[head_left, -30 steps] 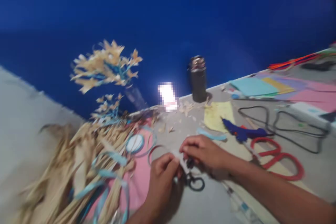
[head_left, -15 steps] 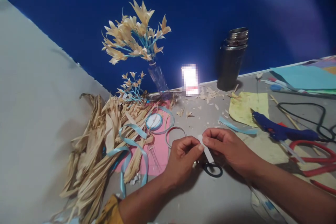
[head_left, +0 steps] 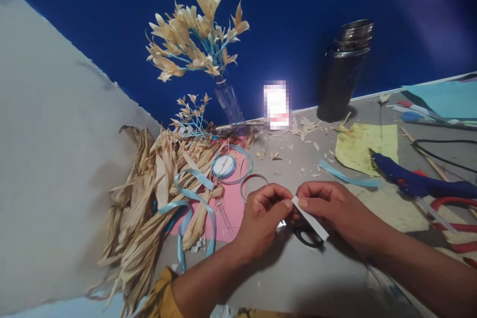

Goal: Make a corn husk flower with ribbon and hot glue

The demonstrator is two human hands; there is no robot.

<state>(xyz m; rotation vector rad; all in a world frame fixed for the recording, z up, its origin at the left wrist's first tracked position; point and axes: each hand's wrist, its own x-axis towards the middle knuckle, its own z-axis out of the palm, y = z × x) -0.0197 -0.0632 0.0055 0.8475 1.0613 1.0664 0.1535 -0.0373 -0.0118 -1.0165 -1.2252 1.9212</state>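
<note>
A narrow white strip (head_left: 312,220), perhaps paper or tape, slants down to the right between my two hands. The thumb and fingers of my left hand (head_left: 265,212) are pinched at its upper end. My right hand (head_left: 331,204) is closed on the same end, its thumb pressed against the strip's edge. Beneath the hands lies a dark-handled pair of scissors (head_left: 304,240), mostly hidden. Just beyond my left hand rests a ring-shaped roll (head_left: 243,190). Further back on pink paper (head_left: 231,206) is a spool of light blue ribbon (head_left: 223,166).
Dried husks (head_left: 149,203) pile up on the left, with loose blue ribbon (head_left: 194,198) across them. Husk flowers (head_left: 194,35) stand in a clear bottle (head_left: 229,102). On the right are a dark flask (head_left: 345,74), yellow paper (head_left: 367,146), a blue glue gun (head_left: 406,176) and red-handled scissors (head_left: 452,203).
The strip's free lower end has swung to the right and toward me, over the scissors handle. Both hands stay close together at its upper end. The view has shifted slightly.
</note>
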